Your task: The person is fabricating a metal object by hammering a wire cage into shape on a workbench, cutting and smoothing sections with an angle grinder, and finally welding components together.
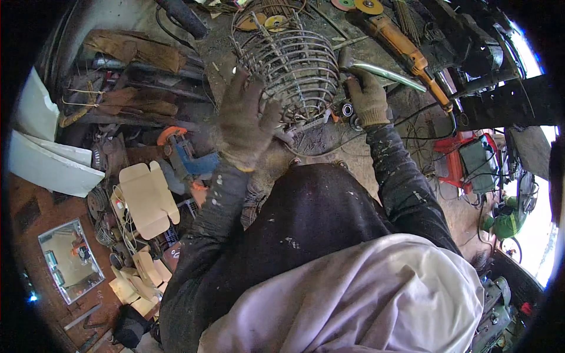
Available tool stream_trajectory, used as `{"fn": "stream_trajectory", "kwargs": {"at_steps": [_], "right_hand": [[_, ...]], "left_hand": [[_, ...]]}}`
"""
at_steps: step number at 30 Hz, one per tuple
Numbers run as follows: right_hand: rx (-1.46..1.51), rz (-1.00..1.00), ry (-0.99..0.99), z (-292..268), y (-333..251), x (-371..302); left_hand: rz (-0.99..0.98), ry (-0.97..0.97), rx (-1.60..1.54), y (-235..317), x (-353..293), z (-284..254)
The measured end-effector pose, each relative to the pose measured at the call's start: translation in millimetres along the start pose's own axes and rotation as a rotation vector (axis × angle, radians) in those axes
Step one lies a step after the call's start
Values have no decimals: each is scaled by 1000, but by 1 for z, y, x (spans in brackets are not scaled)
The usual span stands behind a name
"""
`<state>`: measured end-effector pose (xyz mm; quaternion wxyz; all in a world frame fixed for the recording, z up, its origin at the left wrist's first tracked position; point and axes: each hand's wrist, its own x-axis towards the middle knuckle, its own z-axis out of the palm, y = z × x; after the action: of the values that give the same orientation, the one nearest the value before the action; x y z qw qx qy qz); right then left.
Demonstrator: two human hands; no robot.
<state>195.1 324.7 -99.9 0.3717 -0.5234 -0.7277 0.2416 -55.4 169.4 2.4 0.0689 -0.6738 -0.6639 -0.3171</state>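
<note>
Two gloved hands are busy with one wire cage point(294, 70), a rounded basket made of bent metal rods and rings, which lies on its side on the dirty workbench point(329, 141) just in front of the person. The left hand point(244, 120) is spread open, fingers apart, and it presses flat against the near side of the cage, so it steadies the cage more than it grips it. The right hand point(368, 97) is closed around the handle of a hammer point(376, 69), whose head sits just beside the right side of the cage, touching it or nearly so; I cannot tell which. I judge the cage to be stiff but quite light for its size, because it is mostly air between thin rods. Its round shape probably lets it roll on the bench if nobody holds it. The rods look rough and maybe sharp at the welded joints, so the gloves are useful. A good place to take hold seems to be around one ring or where two rods cross, on the side nearest the left hand, with fingers hooked through the gaps. The thin rods may bend under a hard blow. Beyond the right hand an orange angle grinder point(406, 50) lies on the bench, and some small bearings point(348, 110) lie just under the right wrist.
</note>
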Motion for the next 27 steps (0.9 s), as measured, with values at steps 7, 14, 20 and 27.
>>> {"fn": "stream_trajectory", "kwargs": {"at_steps": [7,14,20,27], "right_hand": [[-19,46,-50,-7,-9,1],[94,72,-31,-6,-15,-4],[58,68,-45,-9,-13,-1],[107,100,-56,-26,-26,-4]], "left_hand": [[-77,-44,-75,-24,65,1],[-132,-180,65,-42,87,20],[-270,-360,89,-43,125,25],[-12,8,-82,-14,118,19]]}}
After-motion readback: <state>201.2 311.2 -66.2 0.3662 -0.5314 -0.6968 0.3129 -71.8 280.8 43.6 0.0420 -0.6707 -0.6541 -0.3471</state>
